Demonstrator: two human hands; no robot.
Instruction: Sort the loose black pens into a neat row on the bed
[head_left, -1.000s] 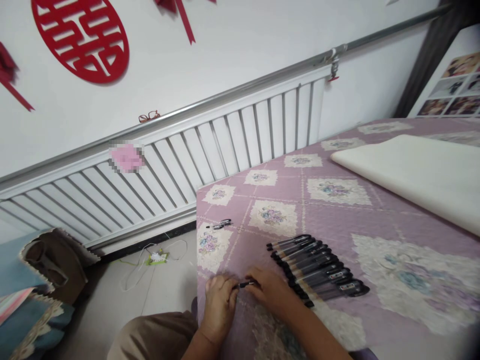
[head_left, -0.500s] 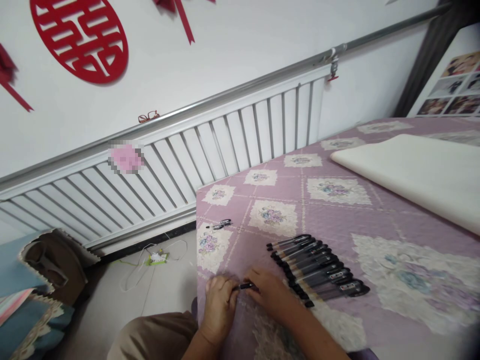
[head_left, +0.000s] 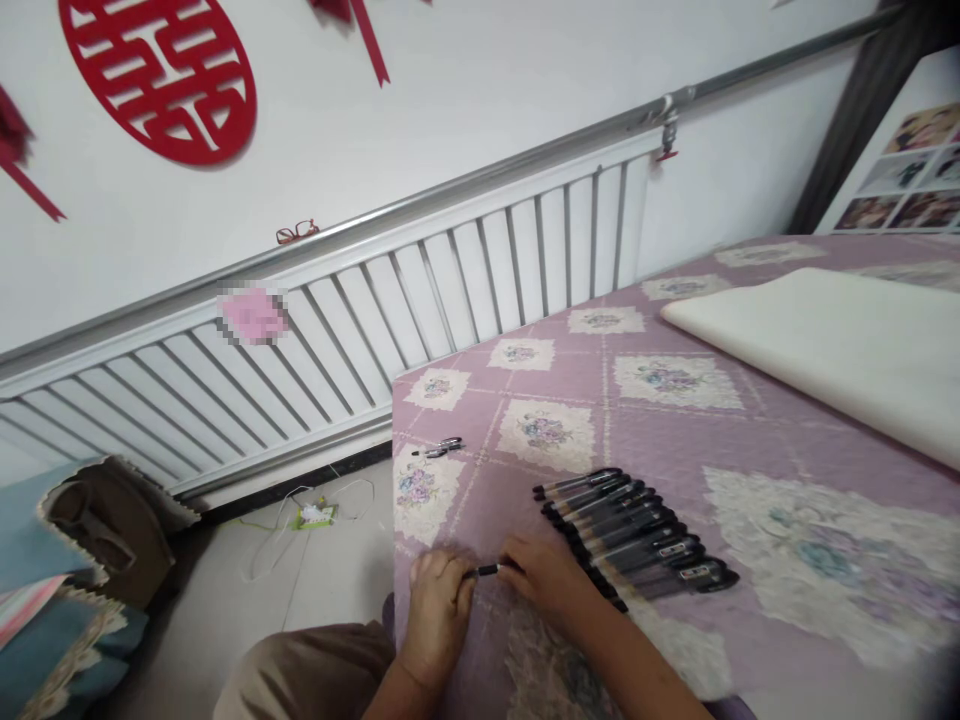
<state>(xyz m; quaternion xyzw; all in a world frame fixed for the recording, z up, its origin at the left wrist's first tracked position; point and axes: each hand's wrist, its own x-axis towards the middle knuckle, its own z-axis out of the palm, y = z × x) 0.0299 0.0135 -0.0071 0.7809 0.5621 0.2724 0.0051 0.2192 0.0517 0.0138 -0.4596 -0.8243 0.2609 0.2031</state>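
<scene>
Between my two hands, low over the bed's near left part, is a pen (head_left: 487, 570) with a black section showing. My left hand (head_left: 441, 602) is closed around its left end. My right hand (head_left: 536, 580) pinches the right end, its fingertips a short way from the left ones. Both ends are hidden in the fingers. Just right of my right hand lies a row of several capped black gel pens (head_left: 637, 535), side by side and slanting. Further up, near the bed's left edge, a small dark pen-like piece (head_left: 439, 448) rests on the cover.
The purple quilted bedspread (head_left: 555, 350) has floral patches. A folded cream sheet (head_left: 825, 350) lies at the right. Behind stands a white radiator (head_left: 420, 300) with glasses (head_left: 297, 232) above it. A power strip (head_left: 315, 515) with cables is on the floor at left.
My right hand has shifted slightly right, away from my left, and a little more of the pen shows between them. The row of pens has not moved.
</scene>
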